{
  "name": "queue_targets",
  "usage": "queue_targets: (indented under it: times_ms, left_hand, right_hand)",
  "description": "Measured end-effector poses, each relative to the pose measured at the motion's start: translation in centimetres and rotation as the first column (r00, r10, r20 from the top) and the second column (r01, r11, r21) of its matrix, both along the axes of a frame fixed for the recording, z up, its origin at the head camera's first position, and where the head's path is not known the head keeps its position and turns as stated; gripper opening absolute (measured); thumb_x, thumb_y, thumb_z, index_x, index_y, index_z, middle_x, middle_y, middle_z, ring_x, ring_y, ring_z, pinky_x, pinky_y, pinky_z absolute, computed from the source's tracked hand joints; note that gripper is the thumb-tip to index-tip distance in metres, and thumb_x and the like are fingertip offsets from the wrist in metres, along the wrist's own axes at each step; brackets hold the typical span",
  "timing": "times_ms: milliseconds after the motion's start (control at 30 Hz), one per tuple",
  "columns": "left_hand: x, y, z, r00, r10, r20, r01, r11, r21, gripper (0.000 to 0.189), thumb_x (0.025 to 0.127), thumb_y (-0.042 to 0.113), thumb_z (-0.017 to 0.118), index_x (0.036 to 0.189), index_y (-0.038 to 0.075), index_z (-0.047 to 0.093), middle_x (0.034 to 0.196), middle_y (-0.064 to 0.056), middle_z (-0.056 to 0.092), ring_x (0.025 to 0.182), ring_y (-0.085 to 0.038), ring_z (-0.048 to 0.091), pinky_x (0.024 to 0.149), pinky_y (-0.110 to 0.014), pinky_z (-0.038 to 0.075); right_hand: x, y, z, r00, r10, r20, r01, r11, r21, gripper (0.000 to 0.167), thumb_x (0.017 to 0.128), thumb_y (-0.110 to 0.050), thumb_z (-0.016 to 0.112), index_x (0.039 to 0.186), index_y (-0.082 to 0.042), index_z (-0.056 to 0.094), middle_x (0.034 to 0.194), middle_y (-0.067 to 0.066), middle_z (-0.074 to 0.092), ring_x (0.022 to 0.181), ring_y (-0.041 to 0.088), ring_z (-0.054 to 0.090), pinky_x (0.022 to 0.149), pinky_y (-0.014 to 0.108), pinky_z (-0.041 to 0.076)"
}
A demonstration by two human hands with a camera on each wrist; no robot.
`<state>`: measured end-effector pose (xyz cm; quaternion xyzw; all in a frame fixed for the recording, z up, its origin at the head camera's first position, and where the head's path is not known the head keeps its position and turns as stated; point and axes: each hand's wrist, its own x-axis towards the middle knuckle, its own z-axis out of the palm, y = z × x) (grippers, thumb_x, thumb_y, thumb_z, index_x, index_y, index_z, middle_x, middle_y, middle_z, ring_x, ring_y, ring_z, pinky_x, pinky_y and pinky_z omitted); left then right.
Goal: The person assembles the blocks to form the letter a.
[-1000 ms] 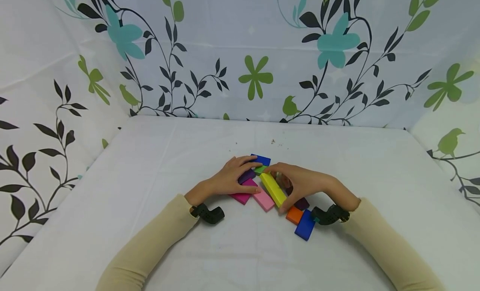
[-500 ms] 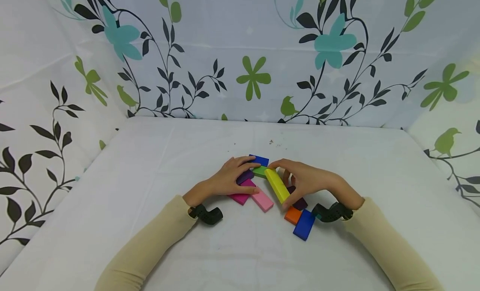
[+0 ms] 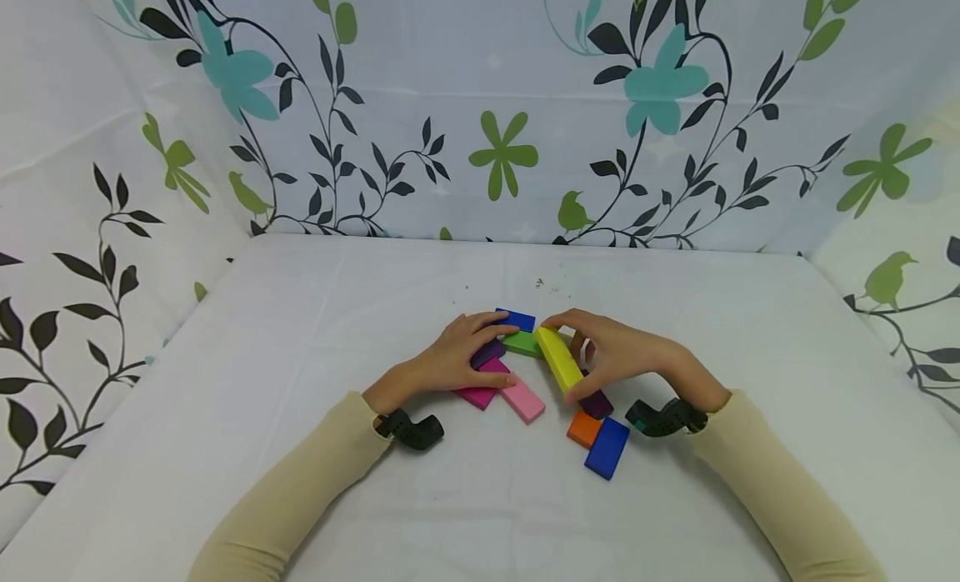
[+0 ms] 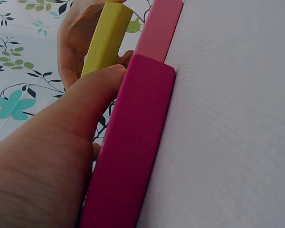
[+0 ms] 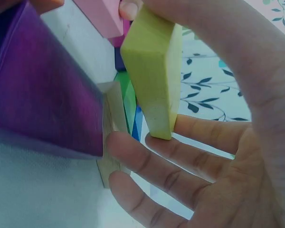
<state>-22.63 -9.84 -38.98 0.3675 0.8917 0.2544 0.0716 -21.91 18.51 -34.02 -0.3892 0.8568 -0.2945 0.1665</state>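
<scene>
My right hand (image 3: 622, 346) pinches a long yellow block (image 3: 559, 362) by its two ends, tilted and raised off the other blocks in the right wrist view. My left hand (image 3: 459, 354) spreads its fingers over the left blocks. Its thumb lies by the magenta block (image 4: 133, 142) and pink block (image 3: 522, 398); its fingertips reach the blue block (image 3: 517, 319) and green block (image 3: 522, 343). A purple block (image 3: 489, 353) is partly hidden under that hand. Beneath my right hand are a dark purple block (image 5: 42, 90) and a plain wooden block (image 5: 113, 111).
An orange block (image 3: 584, 429) and a second blue block (image 3: 607, 449) lie at the near right end of the curved row. Small dark crumbs (image 3: 539, 283) dot the white table (image 3: 375, 515) beyond. A patterned cloth (image 3: 420, 65) stands behind the table.
My right hand has carried the yellow block up, away and slightly right, uncovering more of the green block and the dark purple block. The left hand stays in place over its blocks.
</scene>
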Motion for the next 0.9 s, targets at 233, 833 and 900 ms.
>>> queue_targets:
  times_ms: [233,833,900]
  left_hand:
    - [-0.2,0.0,-0.1,1.000,0.002,0.006,-0.002,1.000,0.000,0.074,0.086,0.047,0.069,0.149,0.022,0.039,0.160,-0.007,0.022,0.148,-0.026,0.016,0.119,-0.054,0.002]
    - [-0.1,0.2,0.0,1.000,0.006,0.004,-0.006,1.000,-0.004,0.075,0.086,0.048,0.069,0.149,0.021,0.040,0.160,-0.007,0.023,0.148,-0.027,0.017,0.119,-0.054,0.002]
    - [-0.1,0.2,0.0,1.000,0.006,0.008,-0.006,1.000,-0.005,0.075,0.086,0.047,0.069,0.149,0.021,0.040,0.160,-0.007,0.023,0.148,-0.027,0.017,0.119,-0.054,0.002]
  right_hand:
    - [-0.6,0.6,-0.4,0.999,-0.029,-0.017,0.029,0.999,-0.016,0.090,0.072,-0.034,0.085,0.144,-0.005,0.039,0.134,0.014,0.046,0.098,0.018,0.058,0.078,0.033,0.056]
    - [-2.1,2.4,-1.1,0.992,-0.120,-0.029,0.117,0.990,-0.083,0.091,0.073,-0.027,0.086,0.145,-0.002,0.037,0.137,0.018,0.043,0.088,0.018,0.058,0.079,0.038,0.055]
    - [-2.1,2.5,-1.1,0.991,-0.133,-0.025,0.131,0.988,-0.084,0.092,0.073,-0.027,0.086,0.146,-0.001,0.036,0.137,0.018,0.042,0.090,0.019,0.058,0.081,0.038,0.055]
